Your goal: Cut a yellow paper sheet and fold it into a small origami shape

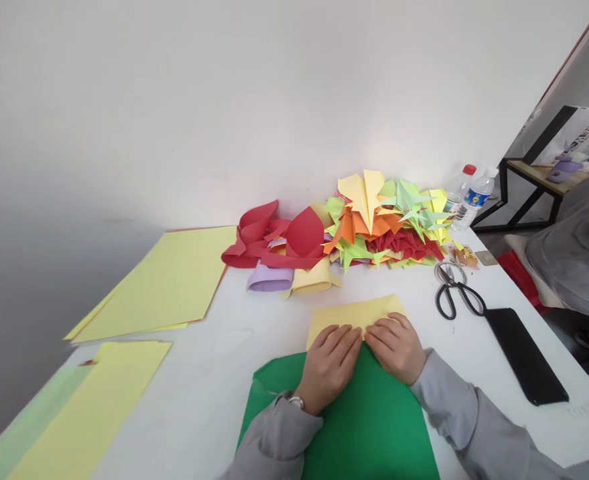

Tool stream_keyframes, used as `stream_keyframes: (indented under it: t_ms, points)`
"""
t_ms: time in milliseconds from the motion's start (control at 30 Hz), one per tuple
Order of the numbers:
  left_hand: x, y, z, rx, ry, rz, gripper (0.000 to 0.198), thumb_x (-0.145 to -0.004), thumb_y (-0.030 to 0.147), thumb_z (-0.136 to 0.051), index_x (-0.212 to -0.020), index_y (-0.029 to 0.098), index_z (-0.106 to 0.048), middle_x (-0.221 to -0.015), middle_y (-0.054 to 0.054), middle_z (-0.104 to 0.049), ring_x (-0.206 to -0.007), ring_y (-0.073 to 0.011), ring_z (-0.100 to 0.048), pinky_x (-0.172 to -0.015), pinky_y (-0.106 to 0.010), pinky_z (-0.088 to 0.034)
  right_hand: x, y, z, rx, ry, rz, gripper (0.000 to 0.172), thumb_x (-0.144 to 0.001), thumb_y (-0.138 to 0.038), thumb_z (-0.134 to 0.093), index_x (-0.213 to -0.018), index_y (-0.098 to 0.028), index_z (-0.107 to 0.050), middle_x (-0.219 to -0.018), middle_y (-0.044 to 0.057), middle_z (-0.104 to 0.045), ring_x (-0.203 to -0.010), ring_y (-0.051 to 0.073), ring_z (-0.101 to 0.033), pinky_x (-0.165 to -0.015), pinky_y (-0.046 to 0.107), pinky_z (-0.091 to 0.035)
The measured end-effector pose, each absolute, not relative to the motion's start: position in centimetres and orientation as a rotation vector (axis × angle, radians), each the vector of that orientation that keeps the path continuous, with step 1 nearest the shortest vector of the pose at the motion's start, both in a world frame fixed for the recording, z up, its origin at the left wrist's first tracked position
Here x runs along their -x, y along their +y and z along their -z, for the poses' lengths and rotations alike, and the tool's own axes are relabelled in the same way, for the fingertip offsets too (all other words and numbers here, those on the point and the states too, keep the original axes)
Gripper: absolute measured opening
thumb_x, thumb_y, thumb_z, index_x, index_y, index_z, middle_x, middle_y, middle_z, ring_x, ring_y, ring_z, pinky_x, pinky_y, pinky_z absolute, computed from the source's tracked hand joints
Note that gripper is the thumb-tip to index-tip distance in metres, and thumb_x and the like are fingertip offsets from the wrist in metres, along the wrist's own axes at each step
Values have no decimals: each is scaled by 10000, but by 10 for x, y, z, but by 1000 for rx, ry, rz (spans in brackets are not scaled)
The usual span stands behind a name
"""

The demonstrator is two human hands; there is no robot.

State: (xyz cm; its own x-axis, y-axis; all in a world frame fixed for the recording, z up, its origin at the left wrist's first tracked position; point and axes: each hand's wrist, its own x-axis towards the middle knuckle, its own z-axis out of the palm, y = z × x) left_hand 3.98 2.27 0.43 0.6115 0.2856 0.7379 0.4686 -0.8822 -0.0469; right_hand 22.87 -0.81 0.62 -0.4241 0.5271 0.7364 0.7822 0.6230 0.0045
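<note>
Sleeves of grey (274,433) enter from below, over and beside a green sheet (374,427) whose near end the frame cuts off. At its far edge lies a pale yellow sheet (354,312), under the left hand (329,367) and the right hand (397,347). Each hand's fingers are drawn together and rest on the paper, the two sets of fingertips near each other; the thumbs are hidden, so I cannot tell whether either hand pinches it.

The white tabletop (199,380) carries a flat black object (527,357), hard to identify, and black-handled scissors (447,303) beyond. Faint marks near the right edge are unreadable. Larger yellow sheets (169,283) spread at left, the nearest ones cropped. Farther back, heaped folded paper (369,200) overlaps too much to count, with two clear bottles (474,200) beside it. A plain pale wall (224,100) rises behind. At right, a grey-clothed person (574,247) is cut off, partly covering a wooden shelf (539,175).
</note>
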Motion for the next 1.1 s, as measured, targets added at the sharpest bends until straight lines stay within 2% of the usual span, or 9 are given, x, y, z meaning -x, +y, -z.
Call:
stream_keyframes:
  t_ms: [300,833,1100]
  points:
    - [-39,23,-3,2617,-638,1183,268,-828,14,-490,-1009,137,-645,-972,-98,-733,-936,-208,-664,-823,-386,-499,-231,-8,-7,1058,-2129,472,123,-859,-117,-563,-926,-182,-644,-877,27,-731,-845,160,-620,-865,377,-418]
    - [-21,35,-12,2486,-777,1248,259,-798,11,-558,-999,155,-636,-897,-76,-745,-867,-216,-684,-784,-376,-518,-264,-2,-8,1194,-1979,574,226,-806,-58,-537,-950,-190,-652,-866,38,-737,-833,175,-628,-862,376,-414]
    - [-15,39,-11,2450,-795,1263,238,-781,1,-581,-971,132,-638,-888,-87,-744,-861,-221,-678,-777,-379,-520,-272,0,-9,1233,-1864,545,209,-821,-61,-556,-955,-189,-652,-855,47,-736,-832,180,-639,-828,365,-429]
